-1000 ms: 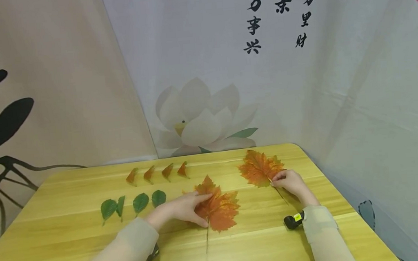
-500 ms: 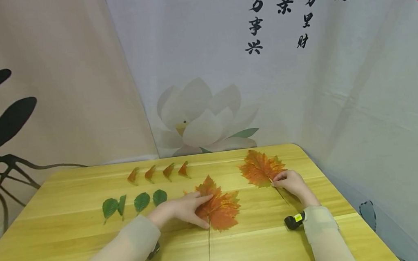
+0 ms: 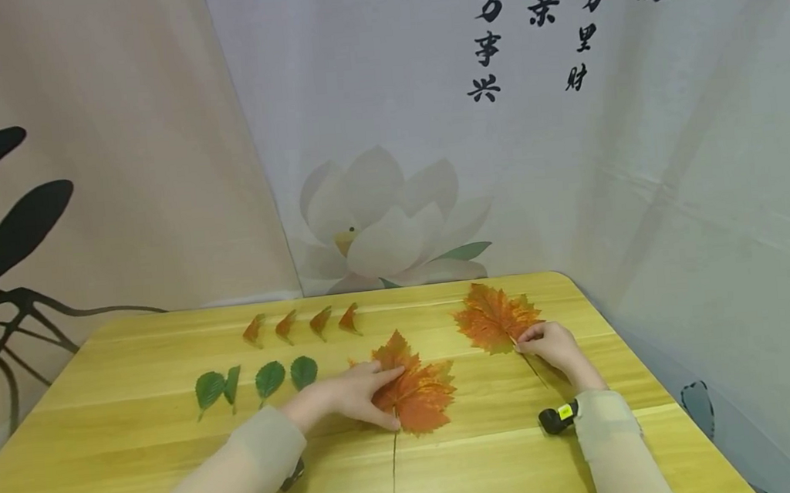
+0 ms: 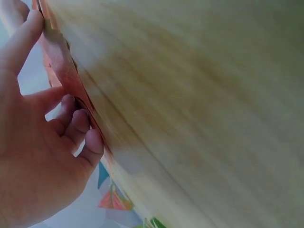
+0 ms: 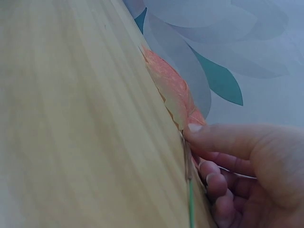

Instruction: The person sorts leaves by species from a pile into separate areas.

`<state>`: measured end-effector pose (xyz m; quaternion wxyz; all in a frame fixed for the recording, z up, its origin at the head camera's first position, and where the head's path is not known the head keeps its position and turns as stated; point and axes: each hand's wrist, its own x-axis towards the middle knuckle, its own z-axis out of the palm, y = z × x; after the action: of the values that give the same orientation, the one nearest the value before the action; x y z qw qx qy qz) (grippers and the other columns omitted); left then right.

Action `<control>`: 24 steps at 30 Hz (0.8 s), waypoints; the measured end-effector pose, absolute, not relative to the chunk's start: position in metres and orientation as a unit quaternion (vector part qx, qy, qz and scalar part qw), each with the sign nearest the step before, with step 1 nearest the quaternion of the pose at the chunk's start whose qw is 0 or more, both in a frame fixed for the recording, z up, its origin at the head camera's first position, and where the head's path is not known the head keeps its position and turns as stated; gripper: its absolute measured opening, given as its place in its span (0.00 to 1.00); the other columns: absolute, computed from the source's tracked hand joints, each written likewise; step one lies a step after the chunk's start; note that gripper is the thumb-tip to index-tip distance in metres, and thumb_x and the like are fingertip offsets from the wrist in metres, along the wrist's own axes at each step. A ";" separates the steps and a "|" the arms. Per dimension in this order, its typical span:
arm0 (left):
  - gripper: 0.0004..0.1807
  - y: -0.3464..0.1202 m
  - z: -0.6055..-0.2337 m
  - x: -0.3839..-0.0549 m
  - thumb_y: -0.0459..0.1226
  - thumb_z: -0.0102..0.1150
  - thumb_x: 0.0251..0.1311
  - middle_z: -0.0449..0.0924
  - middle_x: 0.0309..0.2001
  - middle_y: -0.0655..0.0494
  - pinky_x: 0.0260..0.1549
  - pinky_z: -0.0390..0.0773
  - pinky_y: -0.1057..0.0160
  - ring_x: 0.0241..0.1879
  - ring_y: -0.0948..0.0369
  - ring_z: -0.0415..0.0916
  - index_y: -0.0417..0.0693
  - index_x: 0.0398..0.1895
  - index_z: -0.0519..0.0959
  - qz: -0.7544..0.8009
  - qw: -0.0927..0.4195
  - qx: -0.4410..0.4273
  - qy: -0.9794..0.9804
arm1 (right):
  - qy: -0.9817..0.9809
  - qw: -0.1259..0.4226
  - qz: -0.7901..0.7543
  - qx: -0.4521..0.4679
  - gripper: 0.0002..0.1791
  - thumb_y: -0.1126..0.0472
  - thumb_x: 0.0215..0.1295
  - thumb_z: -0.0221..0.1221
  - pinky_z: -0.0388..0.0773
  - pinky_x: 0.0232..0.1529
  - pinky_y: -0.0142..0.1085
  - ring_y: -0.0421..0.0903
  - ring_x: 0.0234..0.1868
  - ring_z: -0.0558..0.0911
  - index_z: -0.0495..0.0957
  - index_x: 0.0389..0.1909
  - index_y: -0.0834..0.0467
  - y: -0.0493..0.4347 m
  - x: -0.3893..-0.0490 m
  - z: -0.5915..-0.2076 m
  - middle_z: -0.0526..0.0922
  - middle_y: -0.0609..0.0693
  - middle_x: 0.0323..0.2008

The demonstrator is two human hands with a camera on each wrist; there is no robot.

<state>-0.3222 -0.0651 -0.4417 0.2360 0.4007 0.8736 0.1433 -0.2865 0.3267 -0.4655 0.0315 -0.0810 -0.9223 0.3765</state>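
Note:
Two orange artificial maple leaves lie on the wooden table (image 3: 142, 483). My left hand (image 3: 354, 395) rests on the left edge of the nearer maple leaf (image 3: 421, 399), thumb and index finger spread apart. In the left wrist view the thumb touches this leaf near its stem, and the other fingers bend loosely at its edge. At the far right, my right hand (image 3: 556, 346) pinches the stem of the second maple leaf (image 3: 494, 320) just below the blade. The right wrist view shows the thumb (image 5: 223, 140) against that stem, whose lower part is green.
Several small folded orange-brown leaves (image 3: 285, 328) form a row at the back left. In front of them lies a row of green leaves (image 3: 270, 379), partly near my left wrist. A printed curtain (image 3: 378, 124) hangs behind the table's back edge.
The view has shifted very slightly. Both hands and all the leaves keep their places, with no grip changed.

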 end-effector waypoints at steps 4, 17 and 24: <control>0.54 -0.065 -0.443 -0.321 0.62 0.65 0.51 0.51 0.72 0.38 0.63 0.60 0.42 0.71 0.44 0.50 0.54 0.77 0.53 0.134 0.222 0.405 0.877 | -0.923 0.031 0.376 -0.080 0.09 0.58 0.58 0.68 0.74 0.41 0.45 0.49 0.36 0.78 0.84 0.35 0.61 0.327 -0.286 -0.466 0.82 0.52 0.35; 0.54 -0.062 -0.439 -0.316 0.61 0.67 0.49 0.61 0.62 0.45 0.57 0.68 0.48 0.61 0.52 0.62 0.52 0.76 0.54 0.130 0.202 0.409 0.880 | -0.860 0.014 0.503 -0.087 0.09 0.65 0.63 0.62 0.71 0.23 0.35 0.44 0.22 0.71 0.80 0.39 0.68 0.331 -0.280 -0.456 0.78 0.52 0.28; 0.54 -0.063 -0.438 -0.312 0.61 0.68 0.49 0.54 0.70 0.39 0.62 0.63 0.45 0.69 0.45 0.54 0.53 0.76 0.54 0.133 0.207 0.398 0.884 | -0.868 -0.032 0.487 -0.092 0.09 0.64 0.63 0.63 0.71 0.23 0.35 0.43 0.20 0.67 0.81 0.37 0.67 0.327 -0.273 -0.455 0.72 0.51 0.21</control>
<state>-0.3123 -0.0631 -0.4383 0.2070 0.3983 0.8836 0.1333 -0.2726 0.3275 -0.4550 -0.0324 -0.0917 -0.8682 0.4866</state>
